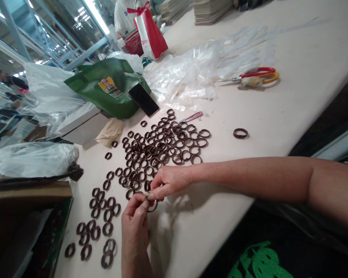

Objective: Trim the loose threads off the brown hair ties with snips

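My left hand (137, 220) and my right hand (168, 181) meet at the front edge of a spread of dark brown rings. Between their pinched fingertips is one dark brown ring (153, 206), partly hidden by the fingers. Both hands are closed on it. Just beyond them lies a dense heap of similar rings (145, 164), some overlapping. Looser rings (108, 228) are scattered on the table to the left of my left hand. One single ring (240, 133) lies apart, on the far side of my right forearm.
On the pale table (290, 108) are scissors (258, 77), a pink-handled tool (193, 116), a phone (144, 100) leaning on a green pouch (104, 87), and clear plastic bags (188, 73). A red and white bag (150, 34) stands farther back. An open cardboard box (31, 189) is at left.
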Demonstrator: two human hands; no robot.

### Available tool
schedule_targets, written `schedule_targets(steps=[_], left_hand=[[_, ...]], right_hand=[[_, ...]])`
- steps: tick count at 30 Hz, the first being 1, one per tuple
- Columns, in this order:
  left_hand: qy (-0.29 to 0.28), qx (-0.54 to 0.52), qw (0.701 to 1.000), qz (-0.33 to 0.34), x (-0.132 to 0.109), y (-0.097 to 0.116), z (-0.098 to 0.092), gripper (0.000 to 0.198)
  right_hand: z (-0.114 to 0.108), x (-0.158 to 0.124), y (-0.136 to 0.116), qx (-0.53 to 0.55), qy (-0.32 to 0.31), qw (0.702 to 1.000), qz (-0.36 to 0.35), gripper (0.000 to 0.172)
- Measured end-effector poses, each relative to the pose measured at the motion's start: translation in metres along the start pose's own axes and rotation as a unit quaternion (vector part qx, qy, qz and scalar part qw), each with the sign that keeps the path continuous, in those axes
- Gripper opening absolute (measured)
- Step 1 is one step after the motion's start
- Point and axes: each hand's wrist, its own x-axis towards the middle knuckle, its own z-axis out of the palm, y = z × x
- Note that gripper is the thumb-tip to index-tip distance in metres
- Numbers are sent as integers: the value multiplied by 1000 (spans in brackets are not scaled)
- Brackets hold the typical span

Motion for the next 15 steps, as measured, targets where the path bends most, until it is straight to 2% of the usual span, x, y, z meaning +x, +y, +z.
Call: schedule_targets(steps=[4, 9, 15], left_hand=[[-35, 13, 999, -13, -1, 1, 0, 25], [-53, 24, 998, -12, -2, 2, -3, 25], [-77, 26, 997, -17, -3, -2, -8, 23]], right_hand=[[0, 0, -1, -26, -9, 1000, -11, 31], [3, 0, 3, -82, -7, 996, -26, 30], [7, -1, 6, -243, 91, 957, -126, 28]])
